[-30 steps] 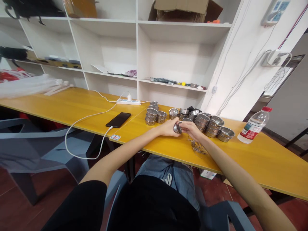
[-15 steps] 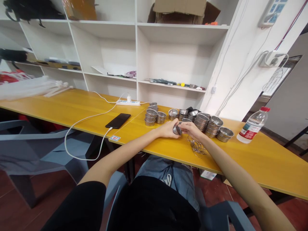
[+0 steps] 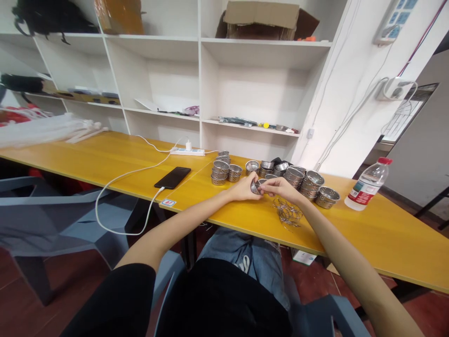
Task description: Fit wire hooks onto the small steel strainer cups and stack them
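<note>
Metal cup [image 3: 255, 186] is sitting tilted in the left hand [image 3: 242, 191], over the tabletop [image 3: 233, 213]. Its round end is facing the right hand [image 3: 280, 188], its middle line running roughly sideways. The left hand is curling around it. The right hand's fingertips are pinching together at its edge; anything between them is looking too small to tell. Wire loops [image 3: 288, 213] are lying nearby.

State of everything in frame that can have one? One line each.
Left hand: closed on perforated cup
Right hand: fingers at that cup, grip unclear
Perforated cup: held, tilted
Wire: loosely looped, on tabletop
Other cups: on tabletop, many stacked
Phone: flat, screen dark, cable plugged in
Bottle: standing, capped
Power strip: adapter plugged in
</note>
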Motion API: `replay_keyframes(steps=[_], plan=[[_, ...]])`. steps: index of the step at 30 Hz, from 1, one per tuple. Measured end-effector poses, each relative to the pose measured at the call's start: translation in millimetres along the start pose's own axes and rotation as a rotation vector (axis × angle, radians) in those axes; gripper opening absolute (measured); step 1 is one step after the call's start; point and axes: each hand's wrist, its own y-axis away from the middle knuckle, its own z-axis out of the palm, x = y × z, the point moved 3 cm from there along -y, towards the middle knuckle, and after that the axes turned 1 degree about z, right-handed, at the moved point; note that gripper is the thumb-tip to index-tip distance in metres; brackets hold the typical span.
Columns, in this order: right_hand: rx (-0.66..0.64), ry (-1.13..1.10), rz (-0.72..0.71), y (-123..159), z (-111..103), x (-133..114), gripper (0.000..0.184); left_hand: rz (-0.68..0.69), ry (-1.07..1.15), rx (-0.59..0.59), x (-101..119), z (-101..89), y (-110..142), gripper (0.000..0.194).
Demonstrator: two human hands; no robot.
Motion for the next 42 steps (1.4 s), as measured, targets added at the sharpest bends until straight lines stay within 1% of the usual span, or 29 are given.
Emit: replay_keyframes(steps=[4,9,14,18,22,27,31,37,39,42], plan=[[-0.009,0.147,-0.069,0.9,-4.4,-3.4,0.039,0.026,-0.061,-0.004,-3.2,-0.6,-0.7,0.058],[-0.044,0.252,-0.174,-1.8,5.0,-1.0,0.034,0.099,-0.103,-0.051,-5.5,-2.5,0.9,0.058],[-0.016,0.369,-0.288,-2.5,11.8,-0.3,0.028,0.104,-0.148,-0.09,-3.9,-5.5,3.4,0.059],[-0.013,0.454,-0.344,-2.2,15.9,-1.4,0.02,0.111,-0.19,-0.115,1.2,-4.5,4.9,0.059],[-0.025,0.524,-0.341,-1.8,21.2,1.2,0.013,0.13,-0.184,-0.13,5.7,0.6,6.6,0.061],[0.017,0.654,-0.348,-1.6,25.0,2.7,0.014,0.157,-0.163,-0.139,8.0,3.7,7.8,0.066],[0.022,0.76,-0.361,-2.0,28.2,0.7,0.017,0.165,-0.15,-0.143,9.6,4.2,8.0,0.071],[0.113,0.86,-0.286,-2.2,30.8,-0.1,0.018,0.184,-0.145,-0.153,10.2,5.7,8.4,0.08],[0.122,0.877,-0.273,-2.4,31.6,0.4,0.016,0.19,-0.145,-0.154,9.7,5.9,8.7,0.08],[0.092,0.849,-0.282,-3.4,31.7,1.4,0.014,0.206,-0.186,-0.163,9.0,5.8,8.4,0.081]])
